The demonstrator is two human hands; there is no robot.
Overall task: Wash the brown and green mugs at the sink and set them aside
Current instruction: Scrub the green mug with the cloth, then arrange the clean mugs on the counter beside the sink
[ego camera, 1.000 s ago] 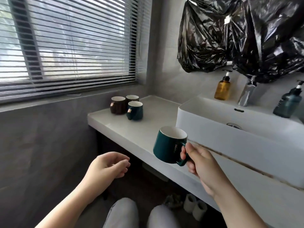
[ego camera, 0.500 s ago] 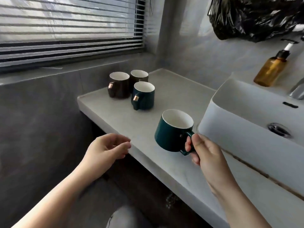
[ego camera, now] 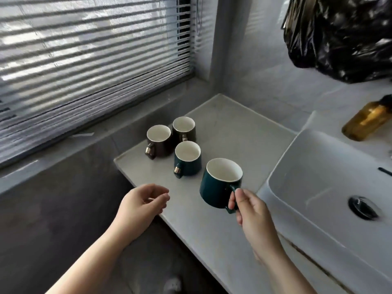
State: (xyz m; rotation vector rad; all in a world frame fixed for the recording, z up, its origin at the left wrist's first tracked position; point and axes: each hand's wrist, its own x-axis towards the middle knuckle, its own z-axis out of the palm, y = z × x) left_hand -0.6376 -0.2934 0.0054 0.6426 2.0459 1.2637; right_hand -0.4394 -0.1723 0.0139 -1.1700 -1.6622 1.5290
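My right hand [ego camera: 252, 213] grips the handle of a dark green mug [ego camera: 218, 185], white inside, held upright just above the grey counter [ego camera: 229, 128]. Close behind it on the counter stand another green mug [ego camera: 187, 161] and two brown mugs [ego camera: 159, 143] [ego camera: 184, 129], grouped together with gold-trimmed handles. My left hand [ego camera: 144, 202] hovers at the counter's front edge, fingers loosely curled and holding nothing. The white sink basin [ego camera: 314, 187] lies to the right of the held mug.
An amber soap bottle [ego camera: 367, 122] sits behind the basin at the right. Black plastic bags [ego camera: 343, 35] hang on the wall above. A window with slatted blinds [ego camera: 91, 60] fills the left wall over a grey ledge. The sink drain [ego camera: 362, 207] is visible.
My right hand has carried the green mug leftward and away from me, nearer the three mugs on the counter. My view has tilted down and moved closer. My left hand stays near the counter edge.
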